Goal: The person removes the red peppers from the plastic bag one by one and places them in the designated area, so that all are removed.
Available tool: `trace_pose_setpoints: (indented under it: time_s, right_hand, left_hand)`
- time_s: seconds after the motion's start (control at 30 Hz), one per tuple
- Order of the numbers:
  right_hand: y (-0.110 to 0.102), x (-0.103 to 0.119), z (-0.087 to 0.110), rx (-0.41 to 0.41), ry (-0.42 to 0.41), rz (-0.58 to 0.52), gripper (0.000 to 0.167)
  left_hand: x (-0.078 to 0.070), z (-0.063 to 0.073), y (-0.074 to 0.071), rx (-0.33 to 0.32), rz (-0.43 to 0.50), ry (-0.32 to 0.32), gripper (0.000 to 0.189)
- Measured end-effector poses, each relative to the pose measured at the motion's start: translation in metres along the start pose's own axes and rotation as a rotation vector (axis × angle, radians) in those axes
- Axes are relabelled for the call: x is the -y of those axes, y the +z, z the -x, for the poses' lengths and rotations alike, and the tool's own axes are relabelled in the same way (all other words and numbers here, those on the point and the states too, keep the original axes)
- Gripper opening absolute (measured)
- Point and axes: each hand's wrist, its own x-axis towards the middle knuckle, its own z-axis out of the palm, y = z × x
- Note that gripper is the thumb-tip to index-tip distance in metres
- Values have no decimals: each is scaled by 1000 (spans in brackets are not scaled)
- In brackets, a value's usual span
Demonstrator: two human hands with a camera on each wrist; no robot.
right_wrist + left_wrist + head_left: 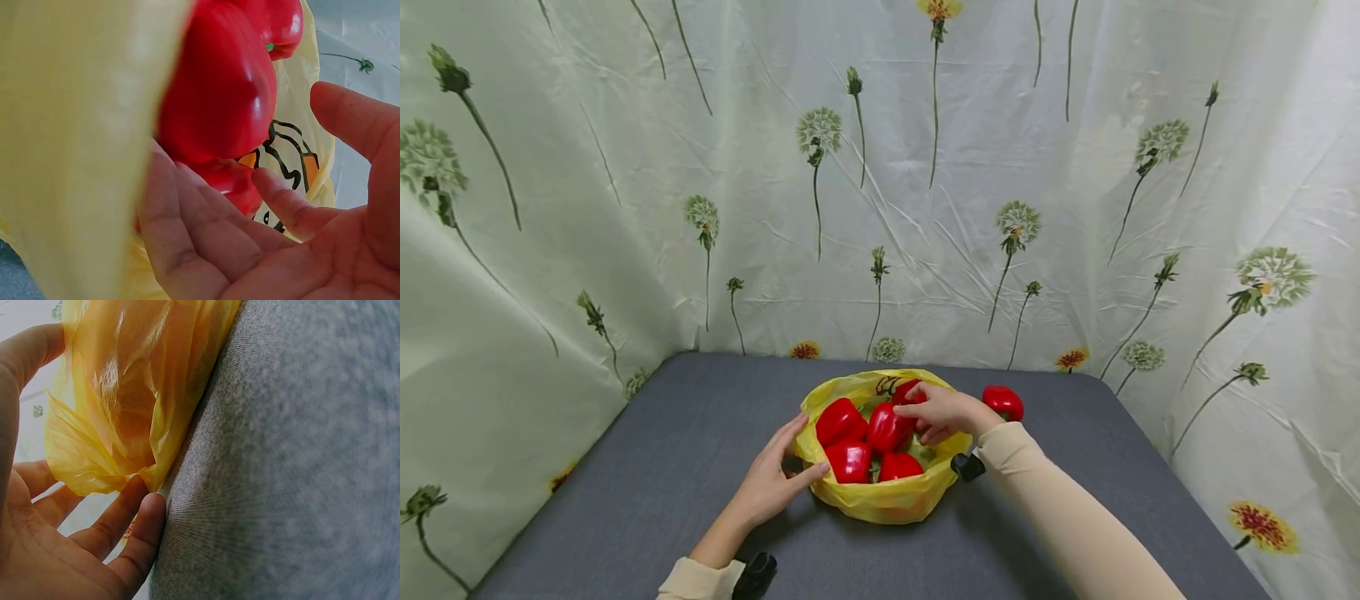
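A yellow plastic bag (887,504) stands on the table with its mouth spread wide, and several red bell peppers (841,422) lie inside it. My left hand (766,485) rests against the bag's left side, fingers spread and thumb near the rim. In the left wrist view, its fingertips touch the bag's crumpled yellow film (131,419). Over the bag's right part, my right hand (951,410) reaches in with loosely bent fingers. The right wrist view shows these fingers beside a glossy red pepper (219,81), not wrapped round it; part of the hand is hidden by the bag's edge.
Another red bell pepper (1002,402) lies on the grey table (715,417), right of the bag and behind the right forearm. A pale curtain (760,183) printed with dandelions hangs behind the table and along its sides.
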Motion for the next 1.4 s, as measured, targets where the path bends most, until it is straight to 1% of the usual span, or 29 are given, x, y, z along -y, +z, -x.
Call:
trace_pose_setpoints:
  time_s: [0.13, 0.3, 0.37, 0.63, 0.73, 0.87, 1.03, 1.3, 1.4]
  right_hand:
    - [-3, 3, -3, 22, 28, 5, 62]
    - [-3, 7, -7, 57, 45, -6, 54]
    - [-2, 10, -8, 67, 42, 6, 52]
    - [7, 19, -13, 74, 35, 75, 37]
    - [9, 19, -15, 69, 37, 103, 32]
    - [10, 18, -17, 57, 45, 112, 26]
    - [9, 18, -19, 58, 34, 117, 26]
    - [9, 17, -18, 42, 13, 136, 31]
    - [9, 17, -18, 21, 0, 145, 28]
  left_hand:
    - [1, 0, 0, 1, 2, 5, 90]
    - [2, 0, 0, 7, 4, 9, 90]
    - [2, 0, 0, 6, 3, 15, 90]
    - [3, -1, -2, 1, -15, 15, 91]
    - [3, -1, -2, 4, -20, 11, 91]
    - [3, -1, -2, 10, -25, 11, 91]
    - [1, -1, -2, 5, -24, 15, 91]
    - [0, 0, -1, 10, -29, 10, 92]
    - [1, 0, -1, 11, -29, 9, 92]
